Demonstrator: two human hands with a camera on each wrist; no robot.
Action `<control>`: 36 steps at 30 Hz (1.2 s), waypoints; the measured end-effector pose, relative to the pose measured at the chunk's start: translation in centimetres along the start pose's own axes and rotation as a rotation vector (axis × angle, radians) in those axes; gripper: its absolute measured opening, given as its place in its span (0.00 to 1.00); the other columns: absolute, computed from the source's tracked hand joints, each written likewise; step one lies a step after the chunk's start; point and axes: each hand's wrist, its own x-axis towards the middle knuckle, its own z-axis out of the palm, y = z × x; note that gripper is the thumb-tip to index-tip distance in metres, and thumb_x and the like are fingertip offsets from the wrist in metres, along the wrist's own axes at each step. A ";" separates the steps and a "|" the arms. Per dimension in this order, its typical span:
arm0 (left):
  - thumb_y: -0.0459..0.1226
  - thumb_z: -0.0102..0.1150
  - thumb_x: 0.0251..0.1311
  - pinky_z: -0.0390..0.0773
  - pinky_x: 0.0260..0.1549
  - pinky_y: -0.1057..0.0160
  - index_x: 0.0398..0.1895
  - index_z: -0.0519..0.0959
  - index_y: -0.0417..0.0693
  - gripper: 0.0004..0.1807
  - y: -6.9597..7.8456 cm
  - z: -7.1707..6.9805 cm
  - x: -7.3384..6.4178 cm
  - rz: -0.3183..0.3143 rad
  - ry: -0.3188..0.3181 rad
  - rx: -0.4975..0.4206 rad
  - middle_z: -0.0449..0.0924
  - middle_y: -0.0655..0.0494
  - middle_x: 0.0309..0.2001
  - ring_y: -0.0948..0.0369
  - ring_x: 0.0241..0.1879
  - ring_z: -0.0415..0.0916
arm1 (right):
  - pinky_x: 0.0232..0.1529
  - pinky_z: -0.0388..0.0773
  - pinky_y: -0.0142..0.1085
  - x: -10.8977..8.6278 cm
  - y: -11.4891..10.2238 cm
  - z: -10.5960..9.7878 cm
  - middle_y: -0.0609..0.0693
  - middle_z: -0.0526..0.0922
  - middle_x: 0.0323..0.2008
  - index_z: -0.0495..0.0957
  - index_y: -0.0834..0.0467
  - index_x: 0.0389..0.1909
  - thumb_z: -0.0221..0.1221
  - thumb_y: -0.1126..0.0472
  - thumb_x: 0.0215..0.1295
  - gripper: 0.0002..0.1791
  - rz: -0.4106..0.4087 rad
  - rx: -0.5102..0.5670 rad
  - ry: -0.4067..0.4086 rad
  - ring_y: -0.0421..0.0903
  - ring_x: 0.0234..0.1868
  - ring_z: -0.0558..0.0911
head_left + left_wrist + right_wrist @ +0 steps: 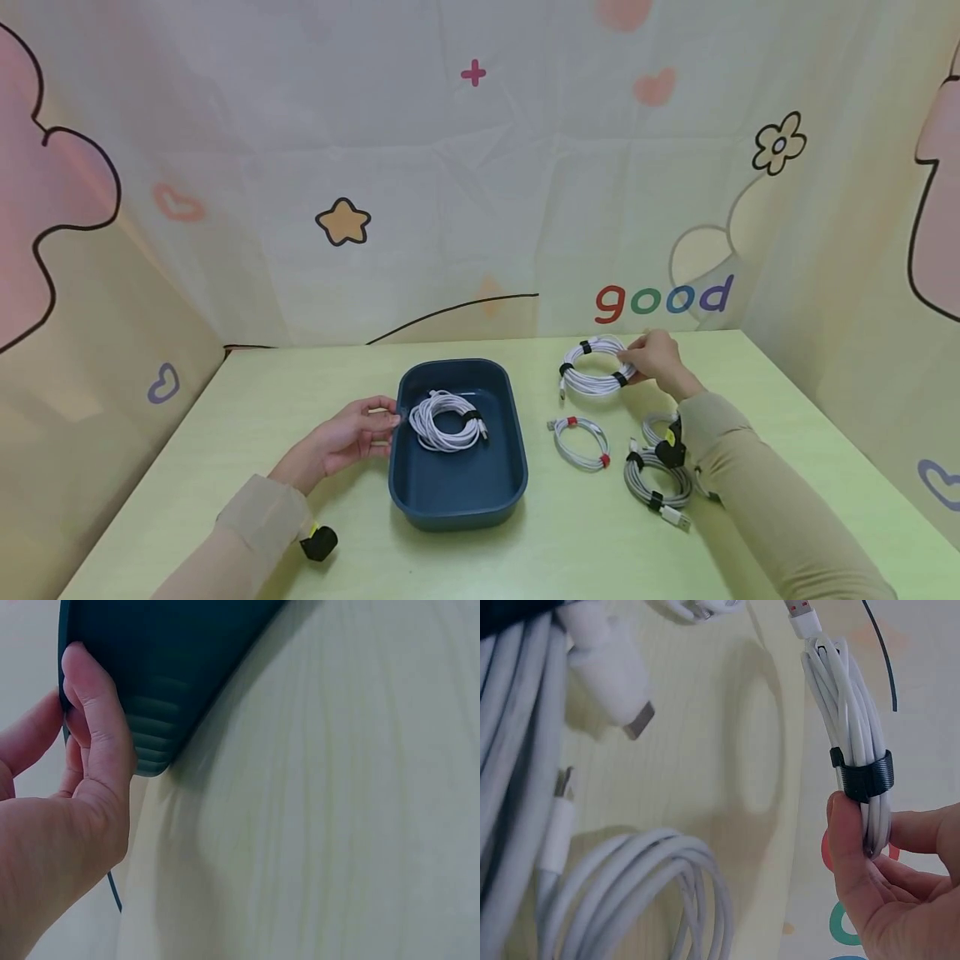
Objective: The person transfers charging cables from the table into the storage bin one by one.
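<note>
My left hand (356, 432) holds the left rim of a dark blue plastic bin (459, 508), thumb at the edge and fingers along the outer wall. Inside the bin lies a coiled white cable (426, 433) with a black strap. With thumb and fingertips, my right hand (658, 360) pinches the right side of another coiled white cable (592, 386), bound by several black straps. This coil (866, 727) hangs upright in the right wrist view, its plug at the top, and a ring-shaped shadow falls on the table.
Right of the bin, a small white cable (573, 458) with red straps lies on the pale table (345, 575). Nearer my right sleeve is a grey cable coil (636, 485) with black straps, and further coils are partly hidden behind the sleeve. A printed cloth (420, 275) stands behind.
</note>
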 end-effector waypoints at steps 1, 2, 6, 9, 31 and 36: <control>0.31 0.50 0.68 0.81 0.34 0.65 0.46 0.64 0.45 0.08 -0.1 0.0 0.0 0.004 -0.005 -0.001 0.76 0.61 0.30 0.65 0.27 0.76 | 0.32 0.84 0.41 -0.1 -0.1 0.0 0.52 0.80 0.23 0.75 0.79 0.45 0.59 0.66 0.64 0.17 -0.002 0.004 0.001 0.38 0.17 0.81; 0.31 0.50 0.68 0.81 0.34 0.65 0.46 0.65 0.45 0.08 -0.1 0.0 0.0 0.007 -0.007 -0.005 0.76 0.61 0.30 0.65 0.27 0.76 | 0.32 0.84 0.42 -0.1 -0.2 0.0 0.52 0.80 0.23 0.75 0.79 0.45 0.59 0.66 0.64 0.17 -0.004 0.007 0.003 0.38 0.17 0.81; 0.31 0.50 0.68 0.81 0.33 0.65 0.47 0.65 0.44 0.09 -0.1 0.0 0.1 0.007 -0.003 -0.018 0.77 0.61 0.30 0.65 0.27 0.76 | 0.33 0.84 0.42 -0.3 -0.5 -0.1 0.51 0.81 0.21 0.76 0.79 0.44 0.58 0.66 0.64 0.17 -0.025 0.023 0.003 0.38 0.17 0.81; 0.32 0.51 0.68 0.81 0.33 0.65 0.47 0.65 0.45 0.09 0.0 0.1 0.2 0.001 0.009 -0.022 0.77 0.60 0.29 0.64 0.28 0.76 | 0.33 0.84 0.43 -0.3 -0.7 -0.2 0.51 0.81 0.21 0.76 0.79 0.45 0.58 0.66 0.64 0.17 -0.034 0.027 0.004 0.38 0.17 0.81; 0.32 0.50 0.68 0.82 0.35 0.66 0.47 0.65 0.46 0.08 0.0 0.1 0.0 -0.003 0.012 -0.026 0.77 0.61 0.31 0.65 0.28 0.77 | 0.32 0.84 0.37 -0.8 -3.4 0.5 0.52 0.81 0.24 0.74 0.77 0.48 0.58 0.65 0.66 0.18 -0.006 0.064 -0.032 0.38 0.18 0.82; 0.32 0.50 0.68 0.81 0.35 0.66 0.47 0.65 0.46 0.08 -0.1 0.1 0.0 0.002 0.007 -0.030 0.77 0.61 0.31 0.65 0.29 0.76 | 0.36 0.84 0.41 -0.8 -3.9 0.9 0.52 0.81 0.25 0.74 0.76 0.49 0.59 0.65 0.65 0.18 0.001 0.083 -0.044 0.38 0.19 0.82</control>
